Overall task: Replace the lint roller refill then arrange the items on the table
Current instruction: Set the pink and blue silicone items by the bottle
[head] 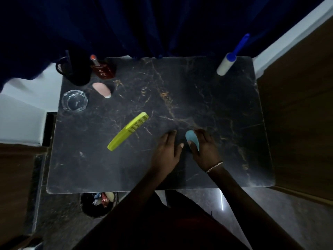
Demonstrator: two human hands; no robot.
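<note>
One comb [128, 131], one lint roller [227, 64], two hands [166, 150] [207, 148]

One head camera looked steeply down from above the near edge of the table [198, 98], facing the curtain [144, 24] beyond; wide-angled and close, it took in the whole tabletop and floor [243, 204] beneath

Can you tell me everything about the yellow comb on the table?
The comb is bright yellow-green and looks like plastic. It is long and narrow, with fine teeth along one edge of its far half and a plain handle nearer the person. It lies flat on the dark marbled table, slanting from lower left to upper right. Nothing touches it: the left hand rests on the table to its right, apart from it.
</note>
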